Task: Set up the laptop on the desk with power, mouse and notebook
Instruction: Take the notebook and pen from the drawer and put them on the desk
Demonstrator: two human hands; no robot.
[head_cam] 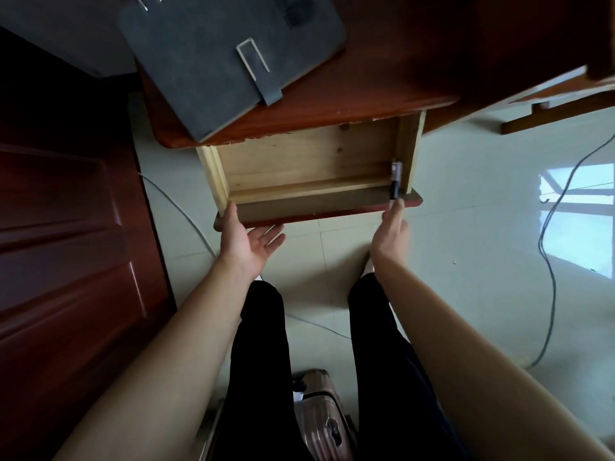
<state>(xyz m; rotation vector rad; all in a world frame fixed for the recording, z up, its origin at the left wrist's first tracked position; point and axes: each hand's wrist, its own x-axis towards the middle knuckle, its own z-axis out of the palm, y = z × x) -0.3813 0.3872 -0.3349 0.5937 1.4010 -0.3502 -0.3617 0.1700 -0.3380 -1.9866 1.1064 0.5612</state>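
Note:
A dark grey notebook (226,54) with a strap and a metal pen loop lies on the reddish wooden desk (382,78), its corner overhanging the front edge. Below the desk a pale wooden drawer (309,168) stands pulled out. It holds only a small black and grey object (395,179) in its right front corner. My left hand (248,239) is at the drawer's front left corner, palm up, thumb on the front panel, fingers spread. My right hand (391,232) is just before the front right corner, fingers straight, holding nothing. No laptop or mouse shows.
A dark red panelled door (66,244) stands at the left. A dark cable (549,277) and a thin white cable (186,207) trail across the pale tiled floor. A pink suitcase (319,417) sits behind my legs. A wooden frame (559,114) is at the right.

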